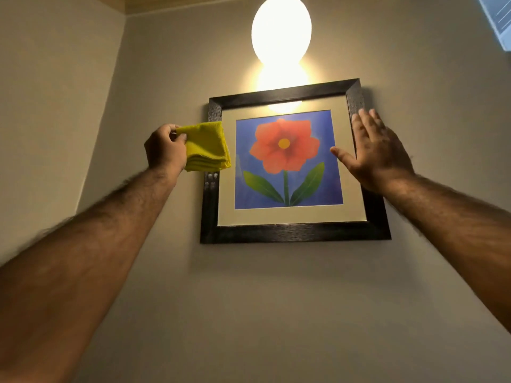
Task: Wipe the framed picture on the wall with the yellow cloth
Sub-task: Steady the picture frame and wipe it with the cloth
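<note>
head view: worn on person's head | tilted upward at wall (276,299) | close, arm's reach | wide-angle | single view

- Left hand (165,150): bare, no glove, ring or watch seen; short, trimmed nails on the thumb and the fingers that show.
- Left forearm (91,239): bare along its whole visible length, no sleeve; covered with dark hair, slightly blurred along its upper edge.
- Right hand (377,153): bare, no ring or strap seen.
- Right forearm (456,217): bare and unsleeved, dark hair along it; no wristband.
</note>
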{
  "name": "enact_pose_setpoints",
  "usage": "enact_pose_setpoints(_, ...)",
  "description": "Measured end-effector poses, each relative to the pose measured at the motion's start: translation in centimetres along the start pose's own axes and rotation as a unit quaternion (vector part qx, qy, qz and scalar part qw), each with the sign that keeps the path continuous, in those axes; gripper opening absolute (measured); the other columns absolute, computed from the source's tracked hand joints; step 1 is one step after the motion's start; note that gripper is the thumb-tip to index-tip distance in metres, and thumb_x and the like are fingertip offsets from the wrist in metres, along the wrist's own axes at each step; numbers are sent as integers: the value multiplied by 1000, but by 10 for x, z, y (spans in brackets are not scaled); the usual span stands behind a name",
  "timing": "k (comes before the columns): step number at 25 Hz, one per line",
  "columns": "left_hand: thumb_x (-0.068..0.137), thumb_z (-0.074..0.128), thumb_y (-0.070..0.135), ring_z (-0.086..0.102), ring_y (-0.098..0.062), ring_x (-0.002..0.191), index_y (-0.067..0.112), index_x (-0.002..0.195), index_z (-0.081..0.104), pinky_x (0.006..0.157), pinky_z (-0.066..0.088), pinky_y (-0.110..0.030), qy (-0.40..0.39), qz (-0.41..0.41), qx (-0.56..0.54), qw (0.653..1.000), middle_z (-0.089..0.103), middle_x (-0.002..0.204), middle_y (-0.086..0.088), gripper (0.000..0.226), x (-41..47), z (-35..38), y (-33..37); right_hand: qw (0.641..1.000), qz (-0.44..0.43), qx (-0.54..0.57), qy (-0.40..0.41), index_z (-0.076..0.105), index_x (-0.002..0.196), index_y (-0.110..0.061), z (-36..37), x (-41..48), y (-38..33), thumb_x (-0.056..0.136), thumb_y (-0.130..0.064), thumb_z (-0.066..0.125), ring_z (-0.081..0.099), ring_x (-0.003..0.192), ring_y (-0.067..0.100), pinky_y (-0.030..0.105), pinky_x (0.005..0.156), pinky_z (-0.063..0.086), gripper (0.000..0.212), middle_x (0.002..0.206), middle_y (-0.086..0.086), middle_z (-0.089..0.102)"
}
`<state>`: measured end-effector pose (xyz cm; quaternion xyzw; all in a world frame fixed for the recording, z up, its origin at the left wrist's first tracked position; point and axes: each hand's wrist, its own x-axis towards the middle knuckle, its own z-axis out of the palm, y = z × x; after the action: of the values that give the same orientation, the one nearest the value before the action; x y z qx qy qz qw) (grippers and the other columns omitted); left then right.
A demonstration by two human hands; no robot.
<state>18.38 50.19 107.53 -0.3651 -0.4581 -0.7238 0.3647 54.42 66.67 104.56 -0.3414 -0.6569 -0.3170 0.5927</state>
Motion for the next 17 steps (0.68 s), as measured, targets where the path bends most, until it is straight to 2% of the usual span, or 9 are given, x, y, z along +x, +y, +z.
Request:
enact_pose_setpoints(3, 96, 59, 22, 64, -30, 112, 8, 121, 65, 86, 46, -27, -24, -21, 25, 999, 69, 124, -14, 29, 1, 22, -3, 999, -14, -8, -43, 9, 163, -12, 18, -4, 14, 93, -76, 25, 3, 160, 20, 42, 128, 13, 96, 173, 5, 4)
enact_pose_setpoints(6, 95, 60, 20, 64, -36, 110, 5, 116, 63, 90, 51, -36, -28, 8, 55, 998, 69, 121, -19, 26, -2, 42, -11, 998, -25, -8, -61, 7, 163, -14, 41, -8, 17, 85, -84, 15, 0, 160, 17, 41, 129, 8, 105, 173, 4, -1)
enact_pose_setpoints(9, 94, 58, 18, 60, -35, 111, 6, 119, 55, 87, 51, -43, 15, 93, 108, 990, 62, 124, -19, 28, -19, 55, -21, 999, -11, 5, -36, 3, 163, -12, 55, -11, 24, 83, -86, 16, -4, 160, 18, 40, 129, 5, 109, 173, 4, -6)
enact_pose_setpoints(11, 93, 52, 15, 55, -34, 111, 10, 114, 52, 86, 48, -46, 62, 173, 199, 963, 56, 123, -17, 22, -25, 61, -25, 1000, -6, 7, -12, 1, 162, -10, 61, -13, 29, 84, -86, 15, -4, 160, 19, 40, 129, 6, 110, 172, 6, -7)
enact_pose_setpoints(12, 94, 47, 13, 54, -35, 109, 11, 109, 54, 85, 47, -46, 61, 220, 237, 944, 57, 119, -17, 17, -25, 63, -24, 1000, -7, 1, -4, 1, 162, -9, 64, -14, 31, 84, -87, 14, -4, 160, 20, 40, 129, 5, 111, 172, 7, -7)
enact_pose_setpoints(14, 98, 40, 11, 57, -39, 104, 7, 104, 62, 83, 49, -47, 15, 306, 259, 916, 63, 111, -20, 23, -22, 65, -21, 1000, -8, -13, 10, 2, 162, -8, 73, -17, 32, 84, -87, 12, -3, 160, 21, 40, 129, 4, 112, 172, 8, -5)
enact_pose_setpoints(17, 101, 41, 17, 59, -42, 111, -1, 119, 65, 95, 51, -48, -38, 332, 228, 915, 64, 122, -25, 34, -33, 65, -31, 999, -4, -21, 29, 3, 162, -7, 82, -20, 33, 85, -88, 13, -2, 160, 22, 41, 129, 6, 112, 172, 9, -4)
